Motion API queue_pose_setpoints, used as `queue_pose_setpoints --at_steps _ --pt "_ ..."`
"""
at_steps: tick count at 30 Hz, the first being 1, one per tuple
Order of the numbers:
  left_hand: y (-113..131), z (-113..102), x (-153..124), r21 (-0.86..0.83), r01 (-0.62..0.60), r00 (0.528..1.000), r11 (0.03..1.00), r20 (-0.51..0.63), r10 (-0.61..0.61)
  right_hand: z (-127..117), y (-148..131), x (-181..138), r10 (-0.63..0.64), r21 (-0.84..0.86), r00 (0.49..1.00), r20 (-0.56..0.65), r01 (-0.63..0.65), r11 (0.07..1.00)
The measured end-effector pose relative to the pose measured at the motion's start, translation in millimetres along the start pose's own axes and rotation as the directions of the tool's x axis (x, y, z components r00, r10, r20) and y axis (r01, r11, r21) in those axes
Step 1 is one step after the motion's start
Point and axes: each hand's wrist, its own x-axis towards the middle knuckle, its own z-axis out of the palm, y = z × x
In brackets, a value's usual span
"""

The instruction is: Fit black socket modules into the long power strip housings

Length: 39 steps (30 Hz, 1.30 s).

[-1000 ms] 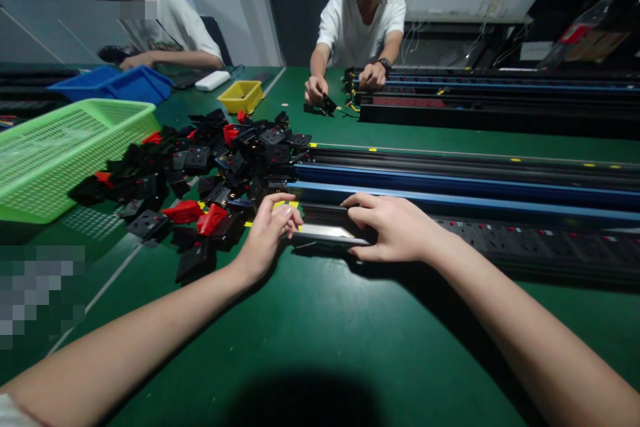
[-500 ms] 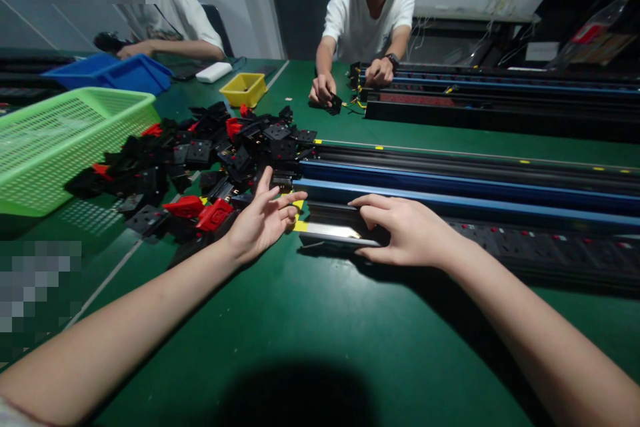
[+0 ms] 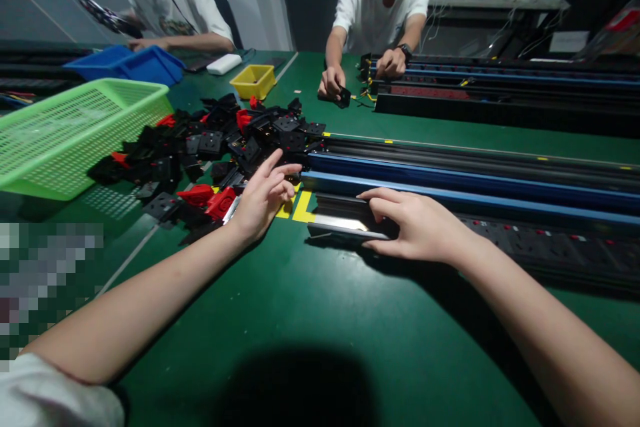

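Note:
My left hand (image 3: pixel 265 197) is beside the heaped black socket modules (image 3: pixel 210 140), its fingers stretched out and apart with nothing held. My right hand (image 3: pixel 417 223) grips a black metal channel (image 3: pixel 340 223), thumb on its near wall and fingers on its far side. Further right, black socket inserts (image 3: pixel 520 237) with red dots sit in a row in that channel. Red socket modules (image 3: pixel 220 203) lie at the near side of the heap, close to my left wrist. Blue-edged metal rails (image 3: pixel 400 183) run lengthwise just behind the channel.
A green perforated basket (image 3: pixel 85 140) stands on the left, with blue trays (image 3: pixel 125 63) and a yellow bin (image 3: pixel 253 82) behind. Across the green table (image 3: pixel 320 320), a person (image 3: pixel 380 13) handles a small black part beside more rails. Another person (image 3: pixel 195 7) sits at the far left.
The view has shifted slightly, moving the scene right. My left hand has turned and drawn back from the channel's end, showing more yellow tape there. My right hand keeps its grip.

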Motion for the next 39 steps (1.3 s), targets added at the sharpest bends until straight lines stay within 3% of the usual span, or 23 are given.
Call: queue_pose_setpoints --at_steps 4,10,14,21,28,32,39 --pt "-2.3 -3.0 -2.9 0.291 -0.187 0.982 0.938 0.061 0.177 0.5 1.0 0.1 0.001 0.003 1.0 0.001 -0.001 1.0" --pt "-14.6 -9.8 -4.5 0.504 -0.238 0.969 0.831 0.185 0.165 0.9 2.1 -0.5 -0.001 -0.015 1.0 -0.009 0.001 1.0" --pt "-19.7 -15.2 -0.2 0.633 -0.325 0.945 0.703 0.248 0.213 1.7 3.4 -0.5 -0.008 -0.022 1.0 -0.011 0.008 1.0" --pt "-16.5 -12.4 -4.4 0.738 -0.319 0.944 0.595 0.196 0.264 1.6 2.2 -0.3 0.011 0.005 1.0 -0.008 -0.011 1.0" --pt "-13.9 -14.5 -5.7 0.782 -0.266 0.951 0.564 0.115 0.288 3.2 1.6 -2.0 -0.002 0.035 0.999 -0.039 0.004 0.999" --pt "-7.1 -12.7 -7.8 0.859 -0.245 0.956 0.45 0.138 0.257 3.8 1.8 -2.5 -0.001 0.029 0.999 -0.042 0.003 1.0" --pt "-6.9 -14.6 -9.2 0.916 -0.224 0.966 0.334 0.163 0.202 4.1 1.3 -3.3 -0.005 0.041 0.999 -0.049 0.007 0.999"
